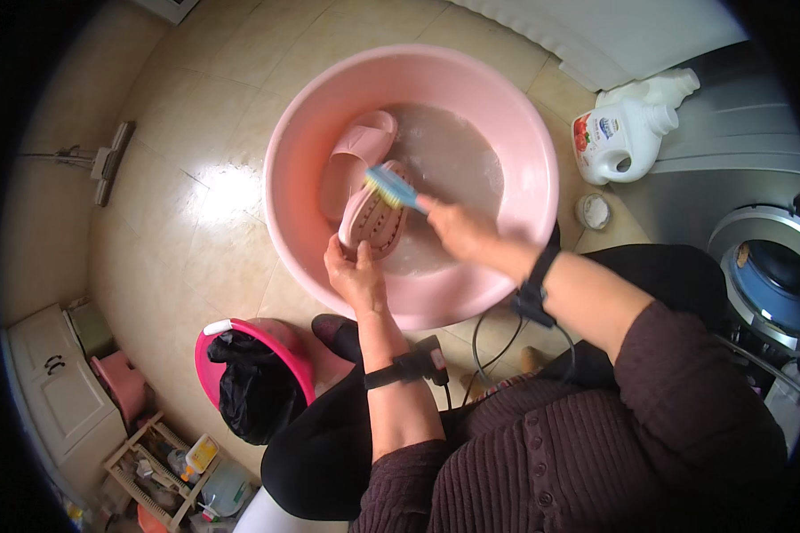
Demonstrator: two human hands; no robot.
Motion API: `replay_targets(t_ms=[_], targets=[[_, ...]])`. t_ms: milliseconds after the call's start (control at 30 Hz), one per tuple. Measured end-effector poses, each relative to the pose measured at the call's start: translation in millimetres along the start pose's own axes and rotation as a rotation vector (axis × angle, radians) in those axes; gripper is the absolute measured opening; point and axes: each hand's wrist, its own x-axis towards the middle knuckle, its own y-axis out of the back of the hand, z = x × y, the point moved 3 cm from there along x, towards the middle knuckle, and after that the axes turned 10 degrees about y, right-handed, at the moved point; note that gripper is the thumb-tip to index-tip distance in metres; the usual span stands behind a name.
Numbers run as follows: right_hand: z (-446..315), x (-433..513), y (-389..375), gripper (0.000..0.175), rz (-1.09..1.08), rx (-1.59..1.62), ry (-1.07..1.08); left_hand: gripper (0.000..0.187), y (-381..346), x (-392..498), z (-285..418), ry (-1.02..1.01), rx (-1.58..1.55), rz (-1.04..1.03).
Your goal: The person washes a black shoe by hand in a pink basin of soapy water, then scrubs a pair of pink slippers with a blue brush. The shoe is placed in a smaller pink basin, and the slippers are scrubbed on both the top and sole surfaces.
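My left hand [357, 273] grips one end of a pink plastic slipper [377, 223], tilted with its grooved sole showing, over a large pink basin [530, 160]. In my right hand [460, 230] is the handle of a blue scrub brush [392, 185], its yellow bristles against the slipper's sole. A second pink slipper [367, 140] leans at the basin's left inner wall, beside the held one. Cloudy water [450, 160] covers the basin's bottom.
White plastic jugs [623, 143] and a small tub of white matter [594, 212] stand at the right, near a washing machine [767, 266]. A bright pink bucket [203, 363] holds a black bag or cloth [257, 393]. A squeegee-like tool [111, 163] and a cluttered rack [157, 466] are at the left.
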Motion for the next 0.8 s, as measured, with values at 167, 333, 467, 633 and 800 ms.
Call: replay_targets(t_ms=[167,333,467,633,800], targets=[[61,44,8,0.035,0.061,-0.075,-0.121,0.043,-4,-2,2,0.062,-0.113,-0.039],[106,41,9,0.04,0.189,0.022,-0.478,0.029,-5,-4,-3,0.224,-0.406,-0.024],[93,13,-11,0.047,0.067,-0.109,-0.474,0.028,-9,-7,-8,0.447,-0.383,-0.011],[44,-25,-3,0.041,0.14,0.128,-0.083,0.026,-15,-7,-3,0.545,-0.54,0.006],[-28,-64,19,0.046,0.03,-0.076,0.291,0.027,-17,-7,-4,0.679,-0.889,-0.041]])
